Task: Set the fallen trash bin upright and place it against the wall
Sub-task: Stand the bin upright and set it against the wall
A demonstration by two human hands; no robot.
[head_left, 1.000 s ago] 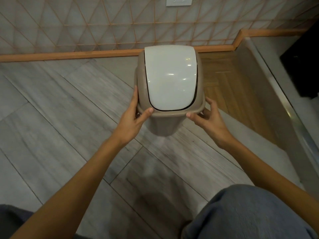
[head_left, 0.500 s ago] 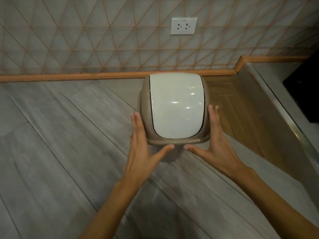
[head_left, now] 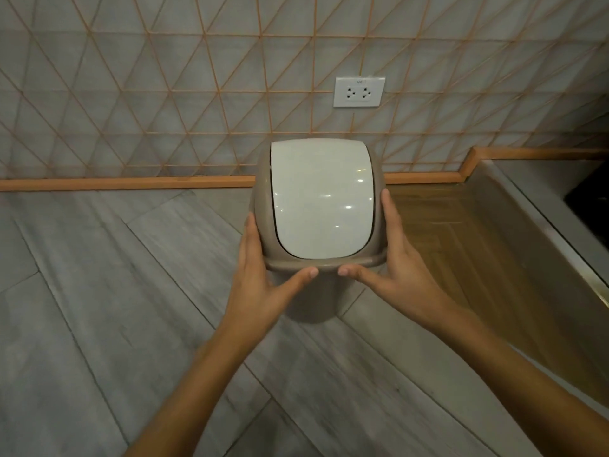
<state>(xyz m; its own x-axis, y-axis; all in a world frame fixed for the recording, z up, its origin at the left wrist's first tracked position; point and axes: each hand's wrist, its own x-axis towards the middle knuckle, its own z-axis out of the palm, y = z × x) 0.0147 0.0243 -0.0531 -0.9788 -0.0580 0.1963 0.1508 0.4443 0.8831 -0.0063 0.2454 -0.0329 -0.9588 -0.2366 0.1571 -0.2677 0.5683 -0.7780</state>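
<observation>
The trash bin [head_left: 321,199], tan with a glossy white swing lid, stands upright on the grey floor, its back close to the tiled wall [head_left: 164,94] and the orange baseboard [head_left: 131,183]. My left hand [head_left: 260,285] lies flat against the bin's left side, fingers straight, thumb under the front rim. My right hand [head_left: 398,272] mirrors it on the right side, thumb at the front rim. The two hands press the bin between them. The bin's lower body is mostly hidden under its lid.
A white double power outlet [head_left: 359,92] sits on the wall above the bin. To the right lies a wooden floor strip [head_left: 445,225], then a raised grey ledge [head_left: 527,209] with a dark object [head_left: 590,192] at the frame edge.
The bin has gone away from me toward the wall. My hands went from gripping the front rim to lying flat along the bin's sides. The view has tilted up.
</observation>
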